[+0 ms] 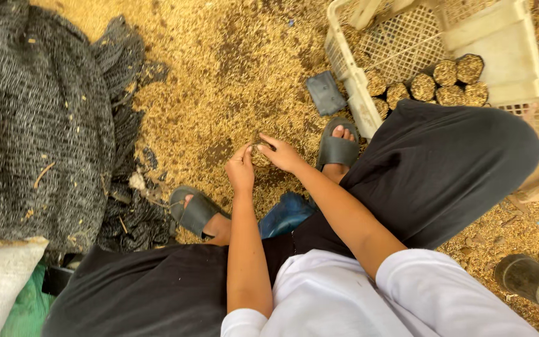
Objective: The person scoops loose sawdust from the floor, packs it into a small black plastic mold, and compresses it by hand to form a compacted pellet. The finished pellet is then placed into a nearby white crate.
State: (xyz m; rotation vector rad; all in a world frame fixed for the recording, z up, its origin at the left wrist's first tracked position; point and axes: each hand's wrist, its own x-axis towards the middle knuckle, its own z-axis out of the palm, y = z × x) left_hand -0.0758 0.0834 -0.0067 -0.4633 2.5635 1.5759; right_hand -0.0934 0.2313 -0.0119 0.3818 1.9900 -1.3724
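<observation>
Our left hand [240,170] and right hand [281,154] pinch a small husk-filled pot [261,153] between their fingertips, held just above the husk-strewn floor [219,75]. We judge that the loose fill could spill if the soft pot sags or tilts. The crate [519,56] of filled pots sits beyond our right foot.

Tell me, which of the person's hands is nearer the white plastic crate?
The right hand. It reaches over the husk-covered ground just left of the white crate, near the sandalled foot below it. The left hand sits farther left, beside the right one.
</observation>
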